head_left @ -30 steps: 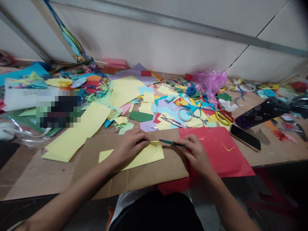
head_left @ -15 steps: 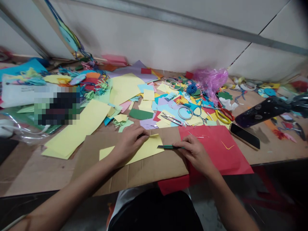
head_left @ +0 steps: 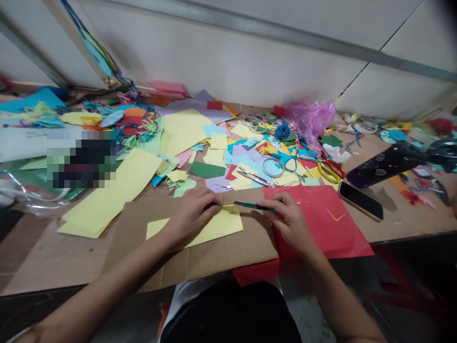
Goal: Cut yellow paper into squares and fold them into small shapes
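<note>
My left hand pinches the top edge of a yellow paper sheet that lies on a brown cardboard sheet. My right hand grips a thin green-handled cutting knife. The blade tip points left and sits at the paper's upper right corner. Under my right hand and wrist lies a large red paper sheet with a small yellow cut mark.
Coloured paper scraps cover the table behind. Small metal snips, a tape ring, yellow and red scissors, a black phone, a pink plastic bag and a dark object lie to the right. A long yellow sheet lies left.
The knife dropped toward me and then moved back up to the paper's top right corner. My left hand stayed pinching the paper's top edge.
</note>
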`<state>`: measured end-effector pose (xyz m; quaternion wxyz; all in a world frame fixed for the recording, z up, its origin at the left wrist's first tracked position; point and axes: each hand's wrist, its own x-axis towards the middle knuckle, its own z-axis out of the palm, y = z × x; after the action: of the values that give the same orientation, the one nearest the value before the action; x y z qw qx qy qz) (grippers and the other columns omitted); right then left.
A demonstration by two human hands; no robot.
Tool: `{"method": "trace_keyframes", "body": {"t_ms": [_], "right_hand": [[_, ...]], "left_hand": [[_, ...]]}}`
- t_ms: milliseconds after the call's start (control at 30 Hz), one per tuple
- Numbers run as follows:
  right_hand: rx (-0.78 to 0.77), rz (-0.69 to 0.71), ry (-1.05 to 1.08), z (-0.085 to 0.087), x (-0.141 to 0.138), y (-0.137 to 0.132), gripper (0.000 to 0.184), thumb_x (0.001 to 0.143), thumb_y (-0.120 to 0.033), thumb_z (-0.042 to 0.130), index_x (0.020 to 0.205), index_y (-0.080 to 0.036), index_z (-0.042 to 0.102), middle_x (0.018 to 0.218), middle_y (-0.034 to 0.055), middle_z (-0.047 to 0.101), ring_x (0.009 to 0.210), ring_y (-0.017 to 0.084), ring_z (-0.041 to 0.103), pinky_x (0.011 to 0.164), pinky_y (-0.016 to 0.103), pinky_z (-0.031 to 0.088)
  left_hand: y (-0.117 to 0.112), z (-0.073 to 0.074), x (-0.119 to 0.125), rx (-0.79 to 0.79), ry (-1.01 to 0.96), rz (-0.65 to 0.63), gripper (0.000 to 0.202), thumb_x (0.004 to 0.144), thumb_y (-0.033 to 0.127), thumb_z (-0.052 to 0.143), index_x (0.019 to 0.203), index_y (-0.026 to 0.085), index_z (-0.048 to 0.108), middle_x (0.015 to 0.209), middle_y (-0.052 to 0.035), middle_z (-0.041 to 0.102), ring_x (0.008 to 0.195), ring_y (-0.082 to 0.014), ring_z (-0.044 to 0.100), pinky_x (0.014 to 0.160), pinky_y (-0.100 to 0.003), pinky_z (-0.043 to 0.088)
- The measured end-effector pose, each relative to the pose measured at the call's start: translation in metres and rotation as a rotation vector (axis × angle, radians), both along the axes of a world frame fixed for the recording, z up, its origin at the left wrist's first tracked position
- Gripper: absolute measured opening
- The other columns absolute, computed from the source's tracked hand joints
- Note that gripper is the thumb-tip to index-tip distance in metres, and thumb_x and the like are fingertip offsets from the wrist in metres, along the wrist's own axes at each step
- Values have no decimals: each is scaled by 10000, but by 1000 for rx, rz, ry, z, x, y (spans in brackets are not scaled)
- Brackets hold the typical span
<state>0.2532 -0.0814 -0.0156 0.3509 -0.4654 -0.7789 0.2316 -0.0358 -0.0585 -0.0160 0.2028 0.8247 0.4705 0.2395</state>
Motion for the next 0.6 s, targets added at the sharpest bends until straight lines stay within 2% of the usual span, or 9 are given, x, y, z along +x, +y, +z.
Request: {"method": "trace_keyframes", "body": {"t_ms": [600], "right_hand": [[23, 42, -89, -1, 3, -1, 285, 975, -166, 561, 1160, -290, 739, 939, 63, 579, 910, 223, 570, 764, 357, 501]], "left_hand": [[2, 2, 0, -32, -79, 2, 191, 986, 267, 529, 832, 208, 626, 832, -16, 640, 855, -203, 551, 795, -367, 377]]}}
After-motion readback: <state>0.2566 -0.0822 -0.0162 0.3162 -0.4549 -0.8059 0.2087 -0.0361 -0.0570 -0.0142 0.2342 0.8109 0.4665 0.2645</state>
